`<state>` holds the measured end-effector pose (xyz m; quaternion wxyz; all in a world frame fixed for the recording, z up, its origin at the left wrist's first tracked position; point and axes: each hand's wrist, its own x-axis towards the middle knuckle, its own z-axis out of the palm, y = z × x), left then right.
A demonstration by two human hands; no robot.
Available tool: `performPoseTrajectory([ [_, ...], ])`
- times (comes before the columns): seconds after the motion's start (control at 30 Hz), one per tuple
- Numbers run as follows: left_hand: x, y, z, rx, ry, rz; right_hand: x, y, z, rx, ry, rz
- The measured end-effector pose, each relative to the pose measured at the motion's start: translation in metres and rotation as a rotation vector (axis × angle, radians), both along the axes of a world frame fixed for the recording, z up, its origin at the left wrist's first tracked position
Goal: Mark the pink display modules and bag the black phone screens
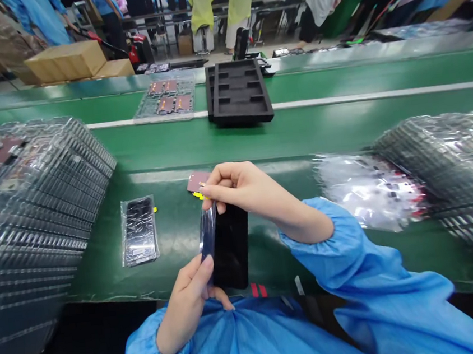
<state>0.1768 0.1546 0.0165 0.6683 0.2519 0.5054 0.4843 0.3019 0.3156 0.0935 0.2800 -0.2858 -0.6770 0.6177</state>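
Observation:
A thin, glossy phone screen [208,230] is tilted almost edge-on above the bench. My left hand [193,288] grips its lower end, thumb on the near face. At the upper end, my right hand [237,188] has thumb and forefinger pinched together; its fingertips hide exactly what they grip there. Just beyond those fingertips lies a pinkish-brown flat part [197,181] with a yellow tab. A black rectangular panel [231,248] lies flat to the right of the tilted screen, partly under my right hand. To the left, a screen in a clear plastic sleeve [139,229] rests on the green bench.
Tall stacks of clear trays stand left [80,176] and right [468,169]. Clear plastic bags [364,189] are heaped by the right stack. Across the belt sit black foam trays [240,92] and a clear tray of parts [167,98]. People and cardboard boxes [67,60] are beyond.

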Motion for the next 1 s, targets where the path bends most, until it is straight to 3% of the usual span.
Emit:
performPoseTrajectory([
  [0.37,-0.003,0.000,0.004,0.031,0.068,-0.029,0.009,0.005,-0.005,-0.005,-0.022,-0.015],
  [0.43,-0.012,0.002,0.005,0.082,0.183,0.037,0.012,0.008,-0.009,0.021,-0.007,-0.061],
  [0.5,-0.028,0.005,0.009,0.140,0.354,0.192,0.018,0.012,-0.015,0.076,-0.025,-0.125],
  [0.6,-0.063,0.005,0.017,0.208,0.654,0.435,0.028,0.019,-0.034,0.227,-0.217,-0.163],
  [0.67,-0.088,0.003,0.020,0.221,0.770,0.484,0.033,0.021,-0.052,0.370,-0.493,-0.135],
  [0.8,-0.125,-0.004,0.013,0.121,0.766,0.367,0.033,0.015,-0.091,0.509,-0.979,-0.070],
  [0.9,-0.134,-0.004,0.004,0.034,0.735,0.280,0.029,0.009,-0.113,0.465,-1.020,-0.055],
  [1.0,-0.135,-0.001,0.000,0.000,0.744,0.259,0.029,0.007,-0.125,0.444,-0.937,-0.052],
])
